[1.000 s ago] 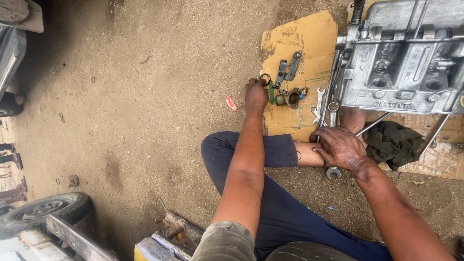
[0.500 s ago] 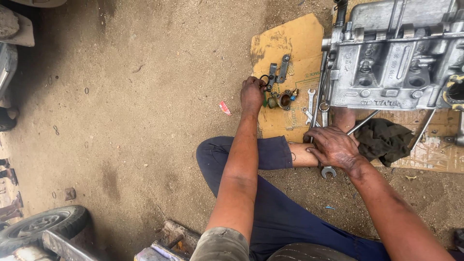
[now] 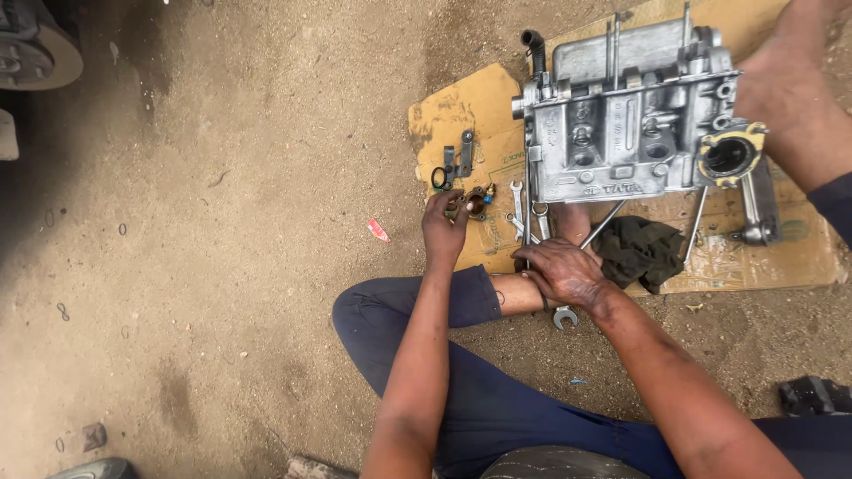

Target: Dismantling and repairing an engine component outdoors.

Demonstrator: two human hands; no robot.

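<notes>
My left hand (image 3: 445, 227) reaches to the small metal parts (image 3: 470, 200) lying on the yellow cardboard (image 3: 461, 115), its fingers closed around one small piece. My right hand (image 3: 563, 270) rests low by my shin, gripping a spanner (image 3: 564, 316) whose open end sticks out below the palm. A large grey metal engine casting (image 3: 621, 133) stands on the cardboard just beyond both hands. More spanners (image 3: 524, 208) lie between the two hands.
Another person's arm (image 3: 790, 106) comes in at the top right, over the casting's round port (image 3: 728, 155). A dark rag (image 3: 643, 253) lies on the cardboard. A wheel (image 3: 35, 49) shows top left. A small red scrap (image 3: 378, 231) sits on the dirt ground.
The view has shifted so the casting and cardboard sit more central. Another person's arm has come in at the top right. My hands stay at the same spots.
</notes>
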